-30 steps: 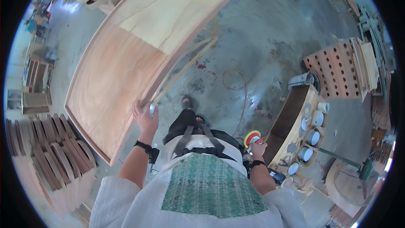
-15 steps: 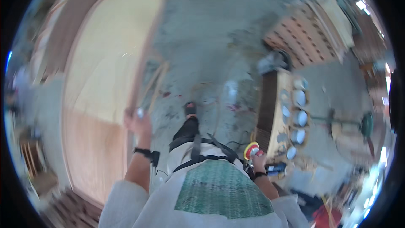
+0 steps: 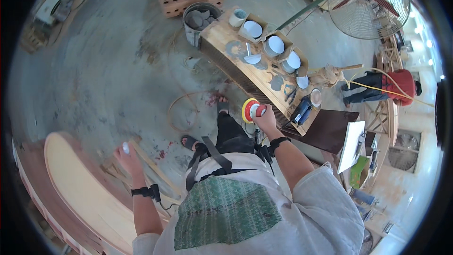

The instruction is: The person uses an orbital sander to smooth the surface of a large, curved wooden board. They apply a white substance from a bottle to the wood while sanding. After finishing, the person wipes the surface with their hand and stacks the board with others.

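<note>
My right hand (image 3: 266, 119) is closed around the body of a round-pad sander (image 3: 252, 110) with a red-and-white housing and a yellow pad. The sander is held up beside the front edge of the wooden workbench (image 3: 238, 76), with a hose or cord hanging below it. My left hand (image 3: 126, 159) is closed, and a small white object (image 3: 125, 147) shows at its fingers; its kind is too small to tell. That hand is nearest to the long curved wooden panel (image 3: 71, 179) at the lower left, with a gap between them.
On the bench are stacks of round sanding discs (image 3: 274, 46), pliers (image 3: 291, 95) and a blue power tool (image 3: 303, 111). A bucket of grey discs (image 3: 200, 21) stands at its far end. A large fan (image 3: 368, 7) and a person in red (image 3: 398, 86) are farther right. A hose (image 3: 181, 126) lies on the floor.
I have turned to the right, so the bench now lies ahead. My left hand has come away from the panel's edge. My right hand has lifted the sander up beside the bench.
</note>
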Action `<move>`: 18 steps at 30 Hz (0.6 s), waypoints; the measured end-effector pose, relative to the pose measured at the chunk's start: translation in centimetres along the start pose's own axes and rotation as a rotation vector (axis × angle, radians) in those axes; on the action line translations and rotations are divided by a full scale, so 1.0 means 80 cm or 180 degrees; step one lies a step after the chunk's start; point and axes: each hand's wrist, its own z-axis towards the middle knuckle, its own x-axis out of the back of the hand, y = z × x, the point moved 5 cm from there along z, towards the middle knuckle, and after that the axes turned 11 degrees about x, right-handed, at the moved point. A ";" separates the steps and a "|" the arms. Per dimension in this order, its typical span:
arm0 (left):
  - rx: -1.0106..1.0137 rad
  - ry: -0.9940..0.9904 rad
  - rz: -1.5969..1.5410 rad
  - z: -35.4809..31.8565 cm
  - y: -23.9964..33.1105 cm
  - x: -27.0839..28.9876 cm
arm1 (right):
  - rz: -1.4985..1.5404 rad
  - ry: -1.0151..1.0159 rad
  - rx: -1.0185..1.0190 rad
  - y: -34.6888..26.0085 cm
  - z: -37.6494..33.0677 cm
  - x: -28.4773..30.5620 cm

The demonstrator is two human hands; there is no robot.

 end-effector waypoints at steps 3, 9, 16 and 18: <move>-0.0335 -0.0669 -0.0130 0.003 0.159 -0.058 | -0.0223 -0.0064 -0.0275 0.038 0.068 0.012; -0.0733 -0.1410 0.0083 0.008 0.403 -0.239 | -0.0853 -0.0760 -0.0285 0.083 0.264 0.025; -0.1707 -0.2461 0.0481 -0.009 0.664 -0.478 | -0.1156 -0.1053 -0.0810 0.195 0.410 0.014; -0.1914 -0.2435 0.0399 -0.013 0.733 -0.536 | -0.1108 -0.0913 -0.0910 0.164 0.429 0.054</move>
